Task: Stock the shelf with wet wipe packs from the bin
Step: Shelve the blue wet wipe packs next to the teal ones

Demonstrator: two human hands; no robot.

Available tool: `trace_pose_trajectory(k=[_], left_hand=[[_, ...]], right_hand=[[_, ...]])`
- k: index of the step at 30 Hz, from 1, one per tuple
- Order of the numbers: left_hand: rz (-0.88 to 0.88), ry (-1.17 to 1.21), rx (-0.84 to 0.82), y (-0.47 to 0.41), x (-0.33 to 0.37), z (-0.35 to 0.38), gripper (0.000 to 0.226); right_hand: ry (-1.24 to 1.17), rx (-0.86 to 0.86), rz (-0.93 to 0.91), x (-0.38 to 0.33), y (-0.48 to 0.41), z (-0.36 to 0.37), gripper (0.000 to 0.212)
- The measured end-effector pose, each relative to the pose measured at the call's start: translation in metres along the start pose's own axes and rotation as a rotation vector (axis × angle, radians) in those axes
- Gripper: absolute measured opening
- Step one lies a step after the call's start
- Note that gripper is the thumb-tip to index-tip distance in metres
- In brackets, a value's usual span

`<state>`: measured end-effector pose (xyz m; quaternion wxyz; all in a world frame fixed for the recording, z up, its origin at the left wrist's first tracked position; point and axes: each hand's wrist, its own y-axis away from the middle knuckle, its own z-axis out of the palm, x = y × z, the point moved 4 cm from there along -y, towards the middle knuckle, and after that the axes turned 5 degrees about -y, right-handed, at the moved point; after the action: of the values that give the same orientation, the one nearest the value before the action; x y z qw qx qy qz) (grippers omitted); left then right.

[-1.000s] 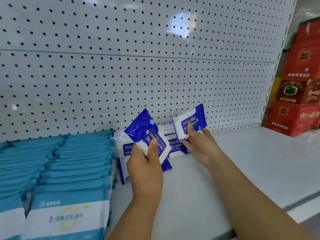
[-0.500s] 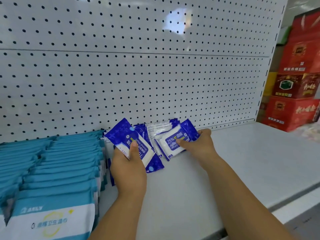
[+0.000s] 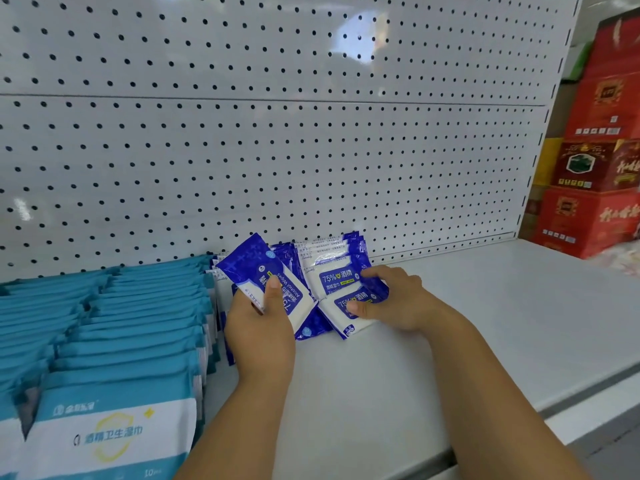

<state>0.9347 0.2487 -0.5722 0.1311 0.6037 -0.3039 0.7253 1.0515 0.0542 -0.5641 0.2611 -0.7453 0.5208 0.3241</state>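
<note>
My left hand (image 3: 258, 323) grips a dark-blue and white alcohol wipe pack (image 3: 263, 271), tilted, just above the white shelf (image 3: 485, 306). Behind and right of it, a leaning row of the same blue packs (image 3: 332, 268) stands against the pegboard. My right hand (image 3: 391, 299) pinches the front pack of that row (image 3: 343, 318), thumb on its face and fingers over its upper right edge. The pack's bottom edge rests on the shelf. No bin is in view.
Two rows of teal and white wipe packs (image 3: 131, 327) fill the shelf's left side. The white pegboard back panel (image 3: 311, 150) rises behind. Stacked red gift boxes (image 3: 595, 168) stand beyond the shelf's right end. The shelf's front edge (image 3: 571, 407) runs diagonally at lower right.
Both hands came down from chest height to the shelf. My right hand has set its pack against the blue row. My left hand's pack moved lower and nearer the row.
</note>
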Motion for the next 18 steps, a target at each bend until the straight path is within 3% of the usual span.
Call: trace_pose_trajectory(k=[7, 11, 18], left_hand=[[0.021, -0.062, -0.013, 0.0, -0.001, 0.002, 0.023], [0.022, -0.044, -0.016, 0.0, -0.001, 0.002, 0.023], [0.012, -0.006, -0.015, 0.001, 0.0, 0.002, 0.023]], right_hand=[[0.065, 0.018, 0.055, 0.007, -0.003, -0.005, 0.094], [0.078, 0.047, 0.054, 0.01, -0.008, -0.003, 0.082], [0.008, 0.263, -0.013, 0.001, -0.023, 0.01, 0.085]])
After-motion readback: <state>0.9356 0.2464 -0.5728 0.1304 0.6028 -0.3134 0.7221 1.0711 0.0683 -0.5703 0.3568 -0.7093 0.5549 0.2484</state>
